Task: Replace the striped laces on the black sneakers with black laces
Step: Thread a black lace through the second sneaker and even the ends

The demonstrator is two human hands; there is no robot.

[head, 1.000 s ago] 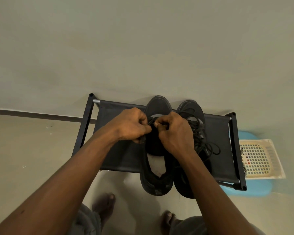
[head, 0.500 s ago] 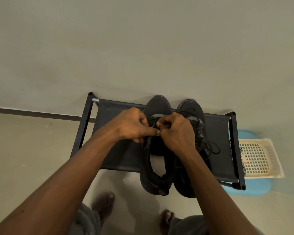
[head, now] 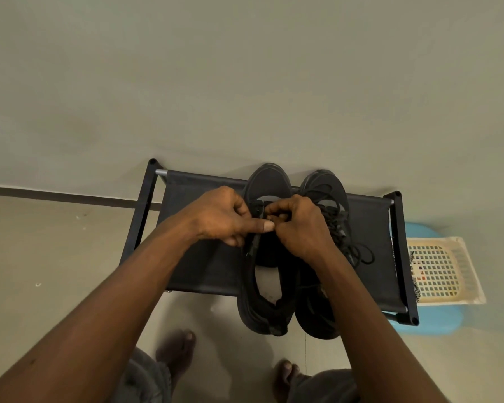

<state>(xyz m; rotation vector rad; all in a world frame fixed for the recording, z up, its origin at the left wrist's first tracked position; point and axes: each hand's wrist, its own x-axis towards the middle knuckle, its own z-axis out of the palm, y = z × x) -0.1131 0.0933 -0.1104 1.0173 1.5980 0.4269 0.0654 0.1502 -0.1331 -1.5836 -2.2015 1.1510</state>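
Note:
Two black sneakers stand side by side on a black fabric shoe rack (head: 204, 257), toes toward the wall. Over the eyelets of the left sneaker (head: 266, 184) my left hand (head: 221, 216) and my right hand (head: 300, 225) meet. Both pinch a black lace (head: 252, 245), whose loose end hangs down the shoe's left side. My left thumb points right against my right fingers. The right sneaker (head: 323, 184) is laced in black, with loops (head: 361, 254) spilling to its right. A striped lace (head: 416, 289) hangs by the basket.
A cream plastic basket (head: 448, 271) sits on a blue stool (head: 431, 321) right of the rack. The rack stands against a plain wall. My bare feet (head: 178, 353) are on the tiled floor below the rack's front edge.
The hands have stayed over the left sneaker's eyelets. My left thumb has stretched out toward my right fingers, and the lace end now hangs lower beside the shoe.

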